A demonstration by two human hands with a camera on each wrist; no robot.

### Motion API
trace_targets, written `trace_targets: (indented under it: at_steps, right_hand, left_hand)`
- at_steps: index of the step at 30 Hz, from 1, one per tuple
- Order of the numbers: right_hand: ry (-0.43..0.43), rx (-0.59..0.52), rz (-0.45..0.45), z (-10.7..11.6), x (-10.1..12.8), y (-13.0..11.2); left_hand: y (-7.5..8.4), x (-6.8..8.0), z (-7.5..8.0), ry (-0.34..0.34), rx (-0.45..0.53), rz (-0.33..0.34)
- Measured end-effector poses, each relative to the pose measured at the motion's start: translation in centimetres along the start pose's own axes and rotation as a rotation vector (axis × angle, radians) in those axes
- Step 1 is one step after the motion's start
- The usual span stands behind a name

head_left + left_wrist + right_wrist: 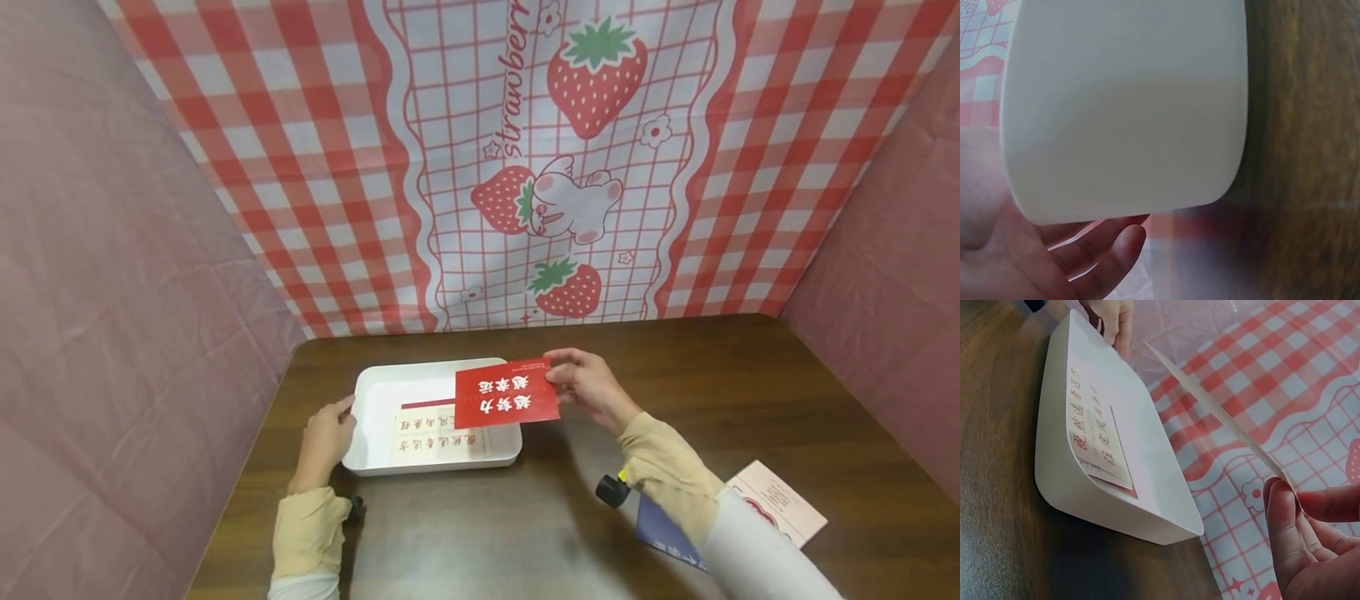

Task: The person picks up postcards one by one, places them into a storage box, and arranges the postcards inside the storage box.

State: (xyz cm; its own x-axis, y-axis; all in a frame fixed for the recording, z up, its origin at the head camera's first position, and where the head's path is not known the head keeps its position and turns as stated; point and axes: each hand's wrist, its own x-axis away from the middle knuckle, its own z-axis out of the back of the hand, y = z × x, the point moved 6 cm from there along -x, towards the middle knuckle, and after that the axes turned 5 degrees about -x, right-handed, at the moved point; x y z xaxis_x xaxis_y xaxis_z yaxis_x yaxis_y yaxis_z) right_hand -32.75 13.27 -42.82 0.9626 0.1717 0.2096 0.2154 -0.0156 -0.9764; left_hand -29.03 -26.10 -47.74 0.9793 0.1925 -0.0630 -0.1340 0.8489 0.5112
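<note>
A red card [507,393] with white characters is pinched at its right edge between the thumb and fingers of my right hand [591,385]. It is held above the right part of a white tray [378,375]; the right wrist view shows the card [1216,411] edge-on and apart from the tray [1104,515]. Inside the tray lies a cream card [435,437] with brown characters, overlapping a card with a dark red edge. My left hand [324,437] holds the tray's left end. In the left wrist view, the tray wall [1129,144] partly hides its fingers.
On the brown table [465,533], a blue card [663,533] and a pale pink card [787,504] lie at the right, partly under my right forearm. A red-and-white checked strawberry cloth [315,167] hangs behind the table, with pink cloth [135,250] at both sides.
</note>
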Motion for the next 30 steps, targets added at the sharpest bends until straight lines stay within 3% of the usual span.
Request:
trace_targets:
  at_steps: [10, 20, 30]
  right_hand:
    - [-0.013, -0.033, 0.001, -1.3, -0.6, 0.5]
    - [-0.011, -0.058, 0.001, -2.5, -0.8, 1.0]
    - [0.007, -0.057, -0.017, -3.5, -1.3, 1.9]
  left_hand:
    - [-0.2, -0.1, -0.1, -0.023, 0.014, 0.019]
    - [0.1, -0.1, 0.1, 0.000, 0.022, 0.007]
    - [0.1, 0.0, -0.2, -0.037, 0.035, 0.053]
